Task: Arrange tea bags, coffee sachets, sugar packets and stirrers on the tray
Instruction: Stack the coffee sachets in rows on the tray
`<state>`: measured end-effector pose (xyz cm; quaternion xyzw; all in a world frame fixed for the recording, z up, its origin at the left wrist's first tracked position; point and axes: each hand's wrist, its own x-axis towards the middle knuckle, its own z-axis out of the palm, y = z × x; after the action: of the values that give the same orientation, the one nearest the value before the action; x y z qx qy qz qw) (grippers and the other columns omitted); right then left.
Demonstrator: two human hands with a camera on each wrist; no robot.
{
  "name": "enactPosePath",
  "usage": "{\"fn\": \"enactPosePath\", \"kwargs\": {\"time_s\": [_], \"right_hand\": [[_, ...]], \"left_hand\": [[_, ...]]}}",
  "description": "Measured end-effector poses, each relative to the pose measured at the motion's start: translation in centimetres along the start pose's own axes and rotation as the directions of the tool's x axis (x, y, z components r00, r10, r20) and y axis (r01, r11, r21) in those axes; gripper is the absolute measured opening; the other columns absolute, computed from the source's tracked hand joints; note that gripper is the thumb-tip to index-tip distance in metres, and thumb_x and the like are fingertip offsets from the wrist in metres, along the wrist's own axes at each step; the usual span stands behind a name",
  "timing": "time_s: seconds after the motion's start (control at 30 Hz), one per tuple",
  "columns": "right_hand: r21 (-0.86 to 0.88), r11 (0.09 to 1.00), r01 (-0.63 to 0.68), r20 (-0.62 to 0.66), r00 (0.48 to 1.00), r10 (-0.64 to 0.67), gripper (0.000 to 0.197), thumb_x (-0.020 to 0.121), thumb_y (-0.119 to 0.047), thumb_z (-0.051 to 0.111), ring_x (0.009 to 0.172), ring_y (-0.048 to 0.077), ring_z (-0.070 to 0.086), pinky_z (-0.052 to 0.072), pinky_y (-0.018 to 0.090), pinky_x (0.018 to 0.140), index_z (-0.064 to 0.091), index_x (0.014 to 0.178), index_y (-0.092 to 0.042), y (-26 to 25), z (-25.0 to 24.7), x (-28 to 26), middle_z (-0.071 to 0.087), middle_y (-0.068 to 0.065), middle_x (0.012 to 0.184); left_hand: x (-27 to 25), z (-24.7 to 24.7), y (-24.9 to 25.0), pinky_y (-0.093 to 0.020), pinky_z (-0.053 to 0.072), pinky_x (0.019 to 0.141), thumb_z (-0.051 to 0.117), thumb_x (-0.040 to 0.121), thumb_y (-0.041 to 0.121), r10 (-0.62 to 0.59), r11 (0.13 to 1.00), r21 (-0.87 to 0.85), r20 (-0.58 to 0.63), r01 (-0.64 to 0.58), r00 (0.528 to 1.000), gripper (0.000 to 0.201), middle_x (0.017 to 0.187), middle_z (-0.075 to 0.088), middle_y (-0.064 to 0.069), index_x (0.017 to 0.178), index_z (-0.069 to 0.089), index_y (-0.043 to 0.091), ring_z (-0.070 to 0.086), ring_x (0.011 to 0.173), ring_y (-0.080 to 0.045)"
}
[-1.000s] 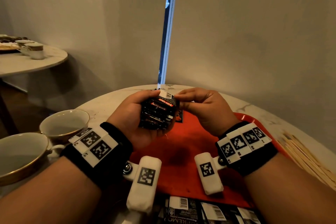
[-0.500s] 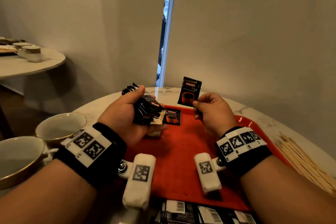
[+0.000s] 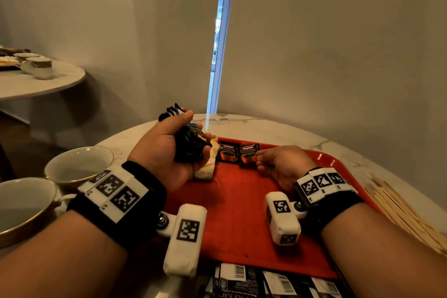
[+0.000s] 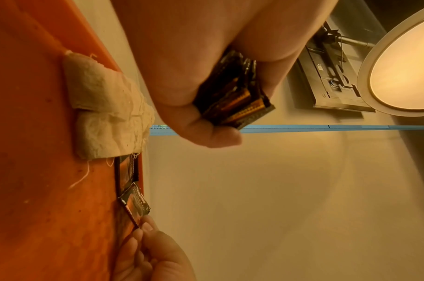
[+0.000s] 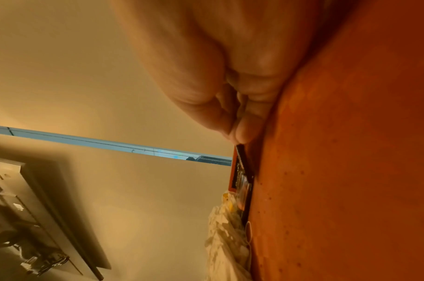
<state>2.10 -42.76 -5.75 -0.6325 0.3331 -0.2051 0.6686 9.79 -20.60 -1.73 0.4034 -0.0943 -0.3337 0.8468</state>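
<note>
Progress, judged early:

- Red plastic tray (image 3: pixel 242 213) on your marble counter (image 3: pixel 278 128).
- Black-and-red coffee sachets on the tray: 2. One lies flat (image 3: pixel 227 152); the second (image 3: pixel 249 154) is pinched at its corner in your right hand (image 3: pixel 283 164) grip, just beside the first.
- Bundle of black coffee sachets (image 3: pixel 191 145): clenched in your left hand (image 3: pixel 164 150) grip, above the tray's corner; count cannot be told.
- White gauzy tea bags (image 4: pixel 105 106): about 2, under that left grip.
- Pale wooden stirrers (image 3: pixel 399 210): a loose heap, off the tray, outboard of your right wrist.
- Sugar packets: none identified.
</note>
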Motion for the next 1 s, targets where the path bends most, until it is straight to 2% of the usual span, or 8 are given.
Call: {"fn": "enactPosePath", "kwargs": {"time_s": [0.07, 0.2, 0.37, 0.47, 0.7, 0.8, 0.9, 1.0], "right_hand": [[-0.012, 1.000, -0.014, -0.001, 1.000, 0.014, 0.015, 0.089, 0.016, 0.053, 0.061, 0.019, 0.063, 0.055, 0.022, 0.052, 0.065, 0.086, 0.008, -0.04, -0.02, 0.03, 0.068, 0.013, 0.068], [-0.031, 0.999, -0.023, -0.005, 1.000, 0.022, 0.012, 0.090, 0.015, 0.054, 0.064, 0.021, 0.063, 0.056, 0.023, 0.054, 0.065, 0.090, 0.010, -0.17, 0.02, -0.11, 0.066, 0.016, 0.077], [-0.070, 0.997, -0.017, -0.012, 1.000, 0.016, 0.014, 0.091, 0.015, 0.051, 0.064, 0.019, 0.062, 0.056, 0.024, 0.058, 0.064, 0.094, 0.010, -0.33, -0.13, -0.32, 0.068, 0.013, 0.071], [-0.095, 0.995, -0.017, -0.023, 1.000, 0.015, 0.013, 0.091, 0.014, 0.053, 0.066, 0.021, 0.062, 0.057, 0.024, 0.057, 0.064, 0.096, 0.010, -0.34, -0.16, -0.32, 0.065, 0.016, 0.078], [-0.168, 0.986, -0.018, -0.042, 0.999, 0.011, 0.012, 0.093, 0.008, 0.058, 0.065, 0.019, 0.063, 0.054, 0.025, 0.057, 0.065, 0.103, 0.007, -0.43, 0.14, -0.26, 0.066, 0.016, 0.084], [-0.199, 0.980, -0.012, -0.061, 0.998, 0.000, 0.014, 0.092, 0.008, 0.058, 0.066, 0.022, 0.064, 0.053, 0.027, 0.054, 0.064, 0.105, 0.008, -0.49, 0.26, -0.26, 0.065, 0.017, 0.083], [-0.260, 0.965, -0.020, -0.075, 0.997, 0.001, 0.016, 0.092, 0.008, 0.058, 0.073, 0.030, 0.063, 0.050, 0.032, 0.055, 0.065, 0.107, 0.006, -0.70, 0.30, -0.44, 0.065, 0.018, 0.081], [-0.271, 0.962, -0.022, -0.072, 0.997, 0.002, 0.019, 0.092, 0.012, 0.055, 0.070, 0.028, 0.061, 0.050, 0.030, 0.057, 0.064, 0.109, 0.006, -0.80, 0.25, -0.49, 0.063, 0.018, 0.081]], "left_hand": [[-0.03, 0.02, 0.03, -0.025, 0.055, 0.052, 0.063, 0.092, 0.034, -0.005, 1.000, -0.002, 0.007, 0.005, 1.000, 0.032, 0.083, 0.062, -0.016, 0.103, 0.058, 0.005, 0.061, 0.073, -0.023], [-0.08, -0.12, 0.22, -0.026, 0.054, 0.051, 0.063, 0.092, 0.034, -0.002, 1.000, -0.011, 0.014, 0.003, 1.000, 0.033, 0.080, 0.064, -0.015, 0.104, 0.058, 0.005, 0.062, 0.076, -0.022], [-0.12, -0.15, 0.14, -0.026, 0.054, 0.051, 0.062, 0.092, 0.034, 0.000, 1.000, -0.008, 0.010, 0.000, 1.000, 0.034, 0.082, 0.063, -0.015, 0.106, 0.057, 0.004, 0.062, 0.076, -0.022], [-0.11, -0.11, 0.10, -0.026, 0.054, 0.051, 0.062, 0.092, 0.034, -0.004, 1.000, -0.005, 0.008, 0.004, 1.000, 0.033, 0.081, 0.063, -0.015, 0.104, 0.057, 0.004, 0.062, 0.075, -0.021], [-0.03, -0.13, -0.03, -0.025, 0.054, 0.050, 0.062, 0.091, 0.035, -0.019, 1.000, 0.004, 0.015, 0.019, 1.000, 0.036, 0.084, 0.063, -0.015, 0.108, 0.056, 0.004, 0.062, 0.075, -0.021], [0.00, -0.17, -0.01, -0.026, 0.054, 0.050, 0.063, 0.091, 0.035, -0.023, 1.000, 0.008, 0.014, 0.023, 1.000, 0.037, 0.085, 0.063, -0.016, 0.109, 0.056, 0.004, 0.062, 0.075, -0.021], [0.06, -0.35, -0.03, -0.027, 0.055, 0.052, 0.064, 0.090, 0.036, -0.028, 1.000, 0.009, 0.011, 0.028, 1.000, 0.039, 0.089, 0.063, -0.017, 0.111, 0.057, 0.004, 0.063, 0.077, -0.022], [0.03, -0.32, -0.07, -0.026, 0.055, 0.053, 0.065, 0.090, 0.036, -0.027, 1.000, 0.011, 0.006, 0.027, 1.000, 0.039, 0.090, 0.064, -0.017, 0.112, 0.058, 0.004, 0.063, 0.078, -0.022]]}}
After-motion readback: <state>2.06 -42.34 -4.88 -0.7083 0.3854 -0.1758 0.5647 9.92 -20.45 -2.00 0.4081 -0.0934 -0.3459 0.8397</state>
